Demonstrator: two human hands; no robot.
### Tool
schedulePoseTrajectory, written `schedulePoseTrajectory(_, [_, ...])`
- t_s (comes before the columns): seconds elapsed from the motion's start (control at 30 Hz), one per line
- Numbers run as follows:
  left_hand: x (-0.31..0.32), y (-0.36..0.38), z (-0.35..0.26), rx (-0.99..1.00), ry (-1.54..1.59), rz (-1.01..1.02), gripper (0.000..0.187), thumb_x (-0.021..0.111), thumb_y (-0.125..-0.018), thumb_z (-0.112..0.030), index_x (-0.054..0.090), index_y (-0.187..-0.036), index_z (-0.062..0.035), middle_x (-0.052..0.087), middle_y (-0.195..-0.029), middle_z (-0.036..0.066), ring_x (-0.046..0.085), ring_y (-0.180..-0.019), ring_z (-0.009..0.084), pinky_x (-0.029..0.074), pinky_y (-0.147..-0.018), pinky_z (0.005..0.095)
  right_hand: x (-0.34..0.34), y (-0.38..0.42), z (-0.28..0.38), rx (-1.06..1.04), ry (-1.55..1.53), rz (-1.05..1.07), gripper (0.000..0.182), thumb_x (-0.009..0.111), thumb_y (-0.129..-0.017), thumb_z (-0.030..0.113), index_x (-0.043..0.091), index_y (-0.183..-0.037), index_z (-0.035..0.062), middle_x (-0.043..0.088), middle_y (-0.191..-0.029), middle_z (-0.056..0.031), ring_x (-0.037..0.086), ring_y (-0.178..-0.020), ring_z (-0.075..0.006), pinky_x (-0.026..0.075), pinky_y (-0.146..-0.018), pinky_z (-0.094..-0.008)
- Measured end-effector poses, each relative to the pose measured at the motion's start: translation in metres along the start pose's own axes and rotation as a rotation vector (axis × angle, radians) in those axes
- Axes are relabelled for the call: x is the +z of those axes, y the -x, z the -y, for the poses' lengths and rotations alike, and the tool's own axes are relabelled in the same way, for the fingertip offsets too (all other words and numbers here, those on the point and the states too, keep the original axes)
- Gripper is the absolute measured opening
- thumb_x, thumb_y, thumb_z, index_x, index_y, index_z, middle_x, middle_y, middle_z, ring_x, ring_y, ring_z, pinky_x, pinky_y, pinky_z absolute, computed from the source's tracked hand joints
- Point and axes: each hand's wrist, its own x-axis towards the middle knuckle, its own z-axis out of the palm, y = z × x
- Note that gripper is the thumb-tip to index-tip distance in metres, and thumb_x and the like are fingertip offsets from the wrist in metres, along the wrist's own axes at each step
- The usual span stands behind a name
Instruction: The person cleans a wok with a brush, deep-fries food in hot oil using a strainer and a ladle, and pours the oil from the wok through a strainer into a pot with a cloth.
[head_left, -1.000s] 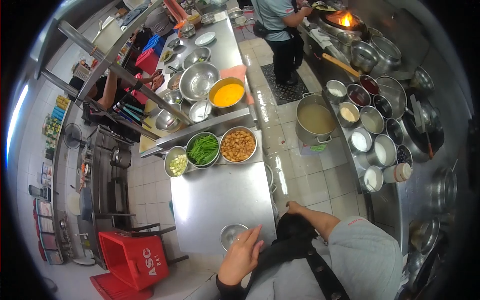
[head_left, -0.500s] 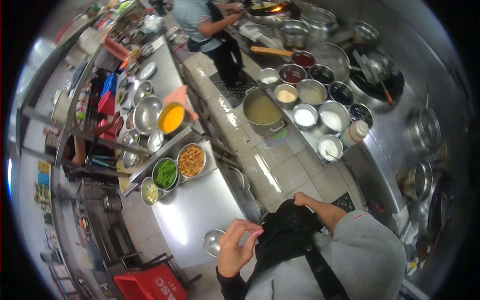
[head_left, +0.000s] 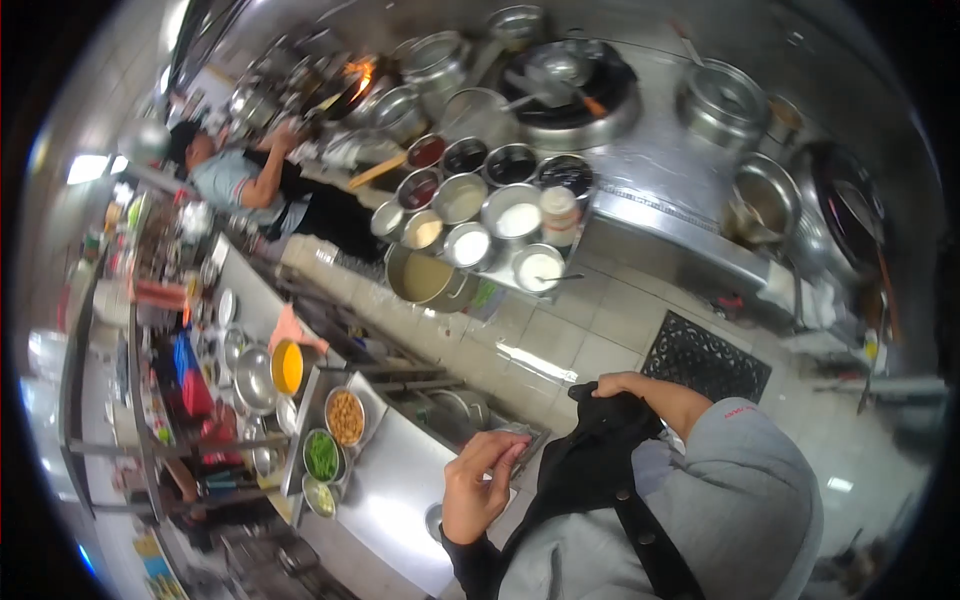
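Note:
My left hand (head_left: pixel 483 484), with a black sleeve at the wrist, is raised in front of my body. Its thumb and fingers are pinched together; whatever may be between the tips is too small to make out. Close to it, partly hidden behind the wrist, a small metal bowl (head_left: pixel 434 520) sits on the steel table (head_left: pixel 395 505). My right hand (head_left: pixel 616 385) is closed on the black apron (head_left: pixel 590 440) I wear, at its upper edge in view. Further along the table stand bowls of brown fried pieces (head_left: pixel 346 417), green vegetable lengths (head_left: pixel 322 455) and pale chopped pieces (head_left: pixel 320 498).
Sauce and powder pots (head_left: pixel 462 198) crowd the counter corner, beside a wok (head_left: pixel 570 95). A big soup pot (head_left: pixel 425 278) stands below it. A black mat (head_left: pixel 706 357) lies on the tiled floor. A co-worker (head_left: pixel 270 190) stands by a flaming stove at the far left.
My view has swung to the right, so the stove counter and floor mat show more and the table has shifted left. Both hands keep nearly the same pose.

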Motion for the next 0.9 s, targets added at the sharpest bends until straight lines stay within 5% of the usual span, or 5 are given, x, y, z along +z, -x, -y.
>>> schedulePoseTrajectory(0.2, [0.021, 0.017, -0.026, 0.123, 0.098, 0.216, 0.016, 0.066, -0.097, -0.001, 0.076, -0.108, 0.0007, 0.076, -0.102, 0.013, 0.072, -0.086, 0.0198, 0.055, -0.079, 0.0289, 0.067, 0.094, -0.055, 0.134, -0.182, -0.433, 0.055, 0.062, -0.096, 0.046, 0.073, -0.108, -0.0075, 0.072, -0.115, -0.0280, 0.069, -0.110, -0.0423, 0.053, -0.094, -0.0492])
schedulePoseTrajectory(0.33, [0.017, 0.042, -0.068, 0.250, 0.360, 0.270, 0.024, 0.062, -0.099, -0.007, 0.073, -0.115, 0.0063, 0.075, -0.109, 0.020, 0.074, -0.093, 0.0272, 0.056, -0.085, 0.0318, 0.167, 0.116, -0.152, 0.167, -0.156, -0.443, 0.043, 0.063, -0.095, 0.040, 0.076, -0.100, -0.0009, 0.072, -0.102, -0.0290, 0.070, -0.099, -0.0460, 0.055, -0.089, -0.0536])
schedulePoseTrajectory(0.47, [-0.023, 0.057, -0.129, 0.597, 0.854, 0.355, 0.036, 0.057, -0.099, -0.016, 0.069, -0.120, 0.0109, 0.071, -0.109, 0.033, 0.073, -0.096, 0.0398, 0.062, -0.082, 0.0449, 0.270, 0.198, -0.214, 0.370, -0.269, -0.438, 0.029, 0.070, -0.085, 0.033, 0.076, -0.089, 0.0046, 0.074, -0.091, -0.0231, 0.074, -0.086, -0.0385, 0.057, -0.074, -0.0468])
schedulePoseTrajectory(0.53, [-0.028, 0.057, -0.150, 0.762, 1.054, 0.490, 0.034, 0.057, -0.099, -0.016, 0.069, -0.118, 0.0097, 0.071, -0.108, 0.031, 0.073, -0.096, 0.0387, 0.061, -0.081, 0.0441, 0.389, 0.165, -0.325, 0.242, -0.474, -0.643, 0.055, 0.073, -0.080, 0.052, 0.074, -0.093, -0.0016, 0.073, -0.093, -0.0269, 0.074, -0.087, -0.0385, 0.057, -0.073, -0.0484])
schedulePoseTrajectory(0.9, [0.036, 0.069, -0.239, 0.977, 1.290, 0.816, 0.025, 0.060, -0.100, -0.018, 0.070, -0.107, 0.0033, 0.072, -0.101, 0.023, 0.069, -0.093, 0.0323, 0.058, -0.077, 0.0398, 0.453, 0.245, -0.273, 0.377, -0.894, -0.733, 0.042, 0.075, -0.078, 0.044, 0.074, -0.088, 0.0043, 0.073, -0.089, -0.0216, 0.073, -0.081, -0.0369, 0.056, -0.070, -0.0473])
